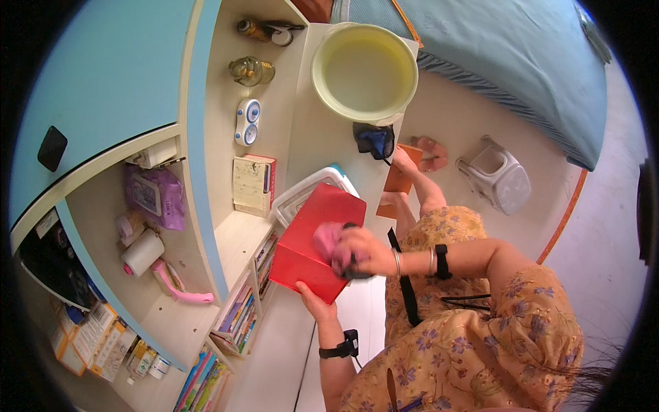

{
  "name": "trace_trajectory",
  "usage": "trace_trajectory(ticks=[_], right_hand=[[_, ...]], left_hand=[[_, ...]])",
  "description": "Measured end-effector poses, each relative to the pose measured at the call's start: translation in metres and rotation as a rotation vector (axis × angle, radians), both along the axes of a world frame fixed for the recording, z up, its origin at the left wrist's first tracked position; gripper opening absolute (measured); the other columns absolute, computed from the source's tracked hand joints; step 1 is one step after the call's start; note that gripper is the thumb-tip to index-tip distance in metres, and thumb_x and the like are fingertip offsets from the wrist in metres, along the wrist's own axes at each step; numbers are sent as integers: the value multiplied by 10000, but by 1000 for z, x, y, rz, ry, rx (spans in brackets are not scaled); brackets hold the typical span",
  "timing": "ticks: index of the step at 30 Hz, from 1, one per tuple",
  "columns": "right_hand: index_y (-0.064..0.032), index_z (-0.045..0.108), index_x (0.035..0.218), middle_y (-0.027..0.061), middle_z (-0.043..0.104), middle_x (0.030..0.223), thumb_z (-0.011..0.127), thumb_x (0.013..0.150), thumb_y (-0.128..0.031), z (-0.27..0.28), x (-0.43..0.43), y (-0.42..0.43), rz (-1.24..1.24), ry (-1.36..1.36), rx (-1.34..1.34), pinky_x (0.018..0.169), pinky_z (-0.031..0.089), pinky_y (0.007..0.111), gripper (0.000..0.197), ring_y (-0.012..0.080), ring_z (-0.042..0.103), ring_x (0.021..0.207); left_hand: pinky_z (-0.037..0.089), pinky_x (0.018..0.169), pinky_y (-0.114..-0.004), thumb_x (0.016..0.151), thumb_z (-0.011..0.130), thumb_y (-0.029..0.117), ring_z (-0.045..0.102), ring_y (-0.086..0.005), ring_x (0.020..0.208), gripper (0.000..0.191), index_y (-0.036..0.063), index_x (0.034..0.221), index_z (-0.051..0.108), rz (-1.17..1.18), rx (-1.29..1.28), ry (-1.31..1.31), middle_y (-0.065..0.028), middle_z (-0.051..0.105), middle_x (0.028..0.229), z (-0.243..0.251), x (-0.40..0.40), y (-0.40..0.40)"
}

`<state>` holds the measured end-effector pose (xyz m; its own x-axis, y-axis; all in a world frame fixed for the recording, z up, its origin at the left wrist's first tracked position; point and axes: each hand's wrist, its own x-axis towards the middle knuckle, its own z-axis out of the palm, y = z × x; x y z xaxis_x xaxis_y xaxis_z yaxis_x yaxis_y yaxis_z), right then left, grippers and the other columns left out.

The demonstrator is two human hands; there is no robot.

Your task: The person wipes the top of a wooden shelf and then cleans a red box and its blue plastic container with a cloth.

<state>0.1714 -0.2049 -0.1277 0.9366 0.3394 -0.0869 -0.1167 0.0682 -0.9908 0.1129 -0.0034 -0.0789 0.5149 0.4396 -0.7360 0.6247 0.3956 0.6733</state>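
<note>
A red box [319,216] is tilted in front of me, with two of its faces in sight. My left hand [317,304] grips its lower edge, thumb lying on the red face. A crumpled pink cloth [327,241] with dark parts is bunched in my right hand [368,250], which presses it against the box near the fold between the two faces. The right hand and cloth look blurred. Behind the box, a white plastic lid or container [296,198] is partly hidden.
A pale yellow basin [364,72] of cloudy water stands on the desk [319,139], with a black and blue mesh pouch [375,140] beside it. Shelves on the left hold a twin-dial clock [248,122], a glass jar [252,71] and books [242,314]. A plastic stool [497,177] stands right.
</note>
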Motion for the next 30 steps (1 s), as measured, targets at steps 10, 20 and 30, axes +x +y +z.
trace_trajectory(ticks=[10, 20, 30], right_hand=[[-160, 631, 871, 89, 629, 922, 578, 752, -199, -129, 17, 0, -183, 412, -306, 804, 453, 384, 136, 305, 558, 890], [-185, 652, 900, 90, 579, 1102, 669, 666, -253, -16, 56, 9, -83, 18, -149, 919, 364, 395, 244, 293, 486, 1087], [-126, 608, 915, 117, 511, 1160, 657, 587, -78, 46, 108, -4, -55, -616, -211, 853, 399, 420, 336, 318, 477, 984]], left_hand=[[330, 1032, -439, 881, 434, 544, 356, -288, 1257, 745, 68, 1397, 183, 7, -26, -21, -128, 300, 1406, -3, -1, -15], [307, 1038, -490, 866, 395, 595, 362, -290, 1260, 733, 111, 1394, 242, 130, -174, -34, -93, 328, 1406, 8, 22, -24], [501, 813, -381, 836, 595, 433, 583, -276, 962, 637, 8, 1262, 387, -255, -406, 165, -154, 537, 1158, 28, 17, -28]])
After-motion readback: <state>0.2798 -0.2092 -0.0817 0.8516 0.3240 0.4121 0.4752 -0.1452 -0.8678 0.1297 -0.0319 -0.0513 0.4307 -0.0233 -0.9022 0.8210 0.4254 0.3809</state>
